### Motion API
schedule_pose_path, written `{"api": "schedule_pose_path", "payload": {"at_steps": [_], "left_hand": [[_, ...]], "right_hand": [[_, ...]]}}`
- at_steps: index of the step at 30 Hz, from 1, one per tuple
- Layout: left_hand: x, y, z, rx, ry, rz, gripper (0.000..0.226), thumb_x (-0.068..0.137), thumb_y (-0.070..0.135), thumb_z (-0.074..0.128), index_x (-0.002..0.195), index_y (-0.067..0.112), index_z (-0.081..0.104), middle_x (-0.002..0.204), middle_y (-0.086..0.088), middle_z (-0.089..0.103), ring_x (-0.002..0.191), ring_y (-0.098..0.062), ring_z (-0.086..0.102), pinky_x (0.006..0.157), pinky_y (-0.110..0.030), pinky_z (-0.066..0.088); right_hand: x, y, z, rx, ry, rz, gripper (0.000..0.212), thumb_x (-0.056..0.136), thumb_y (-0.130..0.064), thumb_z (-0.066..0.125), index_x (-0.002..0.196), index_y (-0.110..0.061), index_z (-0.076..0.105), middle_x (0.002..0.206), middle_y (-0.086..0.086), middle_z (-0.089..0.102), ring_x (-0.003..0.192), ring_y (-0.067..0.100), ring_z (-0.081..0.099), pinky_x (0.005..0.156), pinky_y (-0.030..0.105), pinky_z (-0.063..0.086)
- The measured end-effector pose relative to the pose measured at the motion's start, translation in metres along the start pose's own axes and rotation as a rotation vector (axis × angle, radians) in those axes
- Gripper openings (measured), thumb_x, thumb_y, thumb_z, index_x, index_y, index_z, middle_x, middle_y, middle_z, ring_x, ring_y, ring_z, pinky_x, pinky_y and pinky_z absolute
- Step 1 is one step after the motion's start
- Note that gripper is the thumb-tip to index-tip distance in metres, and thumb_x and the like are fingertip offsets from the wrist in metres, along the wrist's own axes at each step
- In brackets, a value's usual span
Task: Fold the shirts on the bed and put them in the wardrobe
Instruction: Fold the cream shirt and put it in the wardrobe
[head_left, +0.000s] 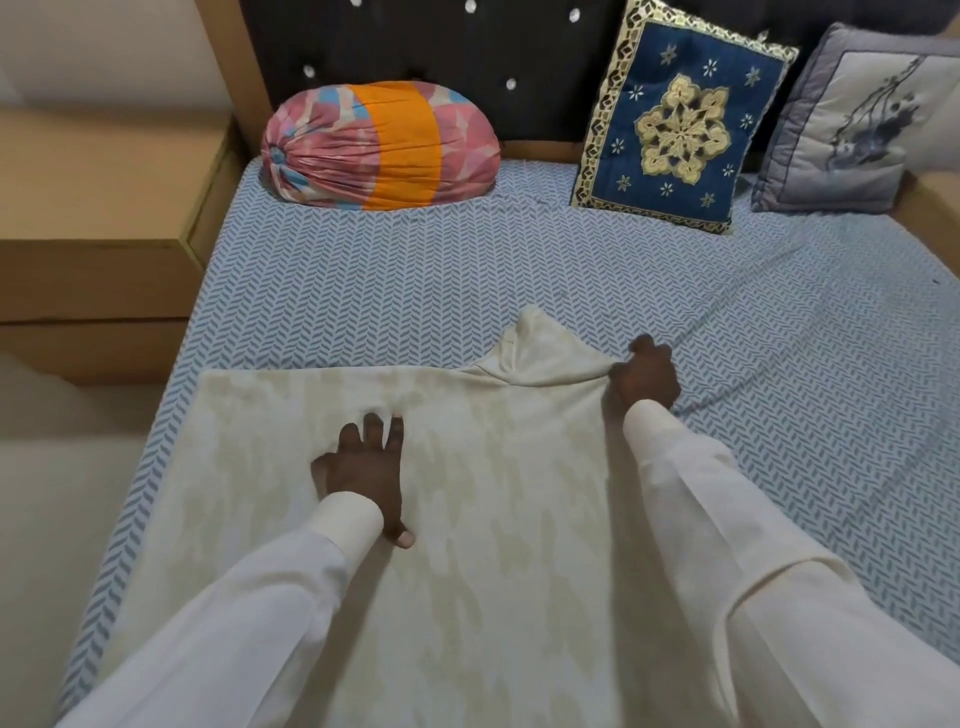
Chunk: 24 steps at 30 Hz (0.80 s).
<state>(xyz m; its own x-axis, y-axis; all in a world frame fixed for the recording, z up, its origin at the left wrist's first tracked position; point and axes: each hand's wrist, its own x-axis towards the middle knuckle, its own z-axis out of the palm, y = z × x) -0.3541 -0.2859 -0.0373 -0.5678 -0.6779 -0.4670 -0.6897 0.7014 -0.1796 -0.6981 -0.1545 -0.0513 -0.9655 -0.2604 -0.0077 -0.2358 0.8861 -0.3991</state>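
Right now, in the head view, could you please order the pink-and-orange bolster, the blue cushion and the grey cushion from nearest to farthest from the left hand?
1. Bolster, straight beyond the left hand resting on the shirt.
2. Blue cushion, farther right at the headboard.
3. Grey cushion, far right corner.

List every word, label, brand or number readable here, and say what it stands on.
None can be read. The cream shirt, the bedsheet, the blue-and-gold cushion, the grey cushion and the pink-and-orange bolster show only patterns and motifs, no lettering.
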Motion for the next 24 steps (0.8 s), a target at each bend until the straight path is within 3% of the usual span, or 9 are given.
{"api": "schedule_pose_path", "payload": {"at_steps": [2, 5, 7, 11, 13, 15, 18, 21, 24], "left_hand": [[0.001, 0.000, 0.000, 0.012, 0.001, -0.009, 0.165, 0.033, 0.071, 0.082, 0.150, 0.023, -0.024, 0.157, -0.006, -0.002, 0.135, -0.032, 0.018, 0.088, -0.048, 0.043], [0.004, 0.000, -0.001, 0.023, -0.008, -0.010, 0.166, 0.032, 0.072, 0.081, 0.149, 0.023, -0.025, 0.157, -0.007, -0.001, 0.134, -0.034, 0.019, 0.087, -0.049, 0.045], [0.005, -0.001, -0.001, 0.023, -0.013, -0.001, 0.166, 0.031, 0.073, 0.080, 0.150, 0.022, -0.024, 0.157, -0.007, 0.000, 0.134, -0.037, 0.019, 0.088, -0.048, 0.045], [0.013, -0.011, -0.010, 0.011, -0.078, 0.103, 0.164, 0.031, 0.073, 0.081, 0.152, 0.022, -0.017, 0.157, -0.006, 0.006, 0.137, -0.039, 0.018, 0.095, -0.052, 0.045], [0.025, -0.028, -0.031, -0.063, -0.115, 0.159, 0.149, 0.037, 0.069, 0.084, 0.153, 0.024, 0.003, 0.154, -0.005, 0.020, 0.135, -0.038, 0.027, 0.098, -0.050, 0.044], [0.038, -0.049, -0.046, -0.098, -0.070, 0.132, 0.131, 0.046, 0.066, 0.084, 0.151, 0.024, 0.016, 0.146, -0.005, 0.034, 0.127, -0.036, 0.040, 0.096, -0.049, 0.047], [0.047, -0.068, -0.035, -0.124, -0.039, -0.051, 0.141, 0.044, 0.070, 0.083, 0.153, 0.021, 0.007, 0.152, -0.003, 0.019, 0.132, -0.036, 0.031, 0.092, -0.051, 0.049], [0.052, -0.067, -0.019, -0.167, -0.023, -0.104, 0.146, 0.040, 0.069, 0.085, 0.152, 0.020, 0.005, 0.151, -0.001, 0.015, 0.131, -0.035, 0.026, 0.085, -0.051, 0.053], [0.055, -0.064, -0.019, -0.171, -0.004, -0.118, 0.147, 0.041, 0.068, 0.085, 0.153, 0.019, 0.003, 0.149, -0.002, 0.016, 0.131, -0.035, 0.026, 0.084, -0.052, 0.053]], "right_hand": [[-0.009, -0.019, 0.007, 0.084, -0.033, -0.166, 0.045, 0.081, -0.030, 0.065, 0.122, -0.023, 0.050, 0.116, 0.014, 0.058, 0.105, 0.035, 0.061, 0.088, 0.043, 0.047], [-0.020, -0.047, 0.018, 0.044, -0.341, -0.452, 0.066, 0.083, -0.034, 0.066, 0.142, -0.033, 0.038, 0.094, 0.011, 0.068, 0.097, 0.032, 0.064, 0.082, 0.039, 0.049], [-0.026, -0.066, 0.025, -0.021, -0.418, -0.574, 0.073, 0.086, -0.029, 0.063, 0.149, -0.040, 0.030, 0.088, 0.006, 0.065, 0.092, 0.029, 0.063, 0.077, 0.038, 0.050], [-0.024, -0.098, 0.037, -0.074, -0.447, -0.513, 0.075, 0.094, -0.024, 0.051, 0.157, -0.032, 0.010, 0.115, 0.017, 0.064, 0.102, 0.034, 0.063, 0.087, 0.039, 0.046], [-0.022, -0.107, 0.039, -0.178, -0.495, -0.441, 0.073, 0.096, -0.024, 0.048, 0.157, -0.029, 0.008, 0.128, 0.021, 0.059, 0.112, 0.035, 0.060, 0.094, 0.039, 0.043], [-0.022, -0.115, 0.038, -0.268, -0.492, -0.463, 0.069, 0.096, -0.025, 0.045, 0.156, -0.033, 0.012, 0.128, 0.022, 0.059, 0.113, 0.035, 0.059, 0.095, 0.039, 0.044], [-0.022, -0.128, 0.041, -0.364, -0.500, -0.542, 0.057, 0.095, -0.027, 0.043, 0.148, -0.039, 0.027, 0.123, 0.017, 0.060, 0.111, 0.035, 0.059, 0.091, 0.040, 0.045], [-0.017, -0.137, 0.042, -0.414, -0.544, -0.567, 0.032, 0.095, -0.033, 0.042, 0.126, -0.031, 0.053, 0.116, 0.010, 0.064, 0.096, 0.029, 0.062, 0.080, 0.033, 0.044], [-0.005, -0.147, 0.031, -0.471, -0.467, -0.526, 0.034, 0.087, -0.015, 0.049, 0.120, -0.022, 0.054, 0.113, 0.015, 0.062, 0.101, 0.035, 0.063, 0.079, 0.036, 0.049]]}}
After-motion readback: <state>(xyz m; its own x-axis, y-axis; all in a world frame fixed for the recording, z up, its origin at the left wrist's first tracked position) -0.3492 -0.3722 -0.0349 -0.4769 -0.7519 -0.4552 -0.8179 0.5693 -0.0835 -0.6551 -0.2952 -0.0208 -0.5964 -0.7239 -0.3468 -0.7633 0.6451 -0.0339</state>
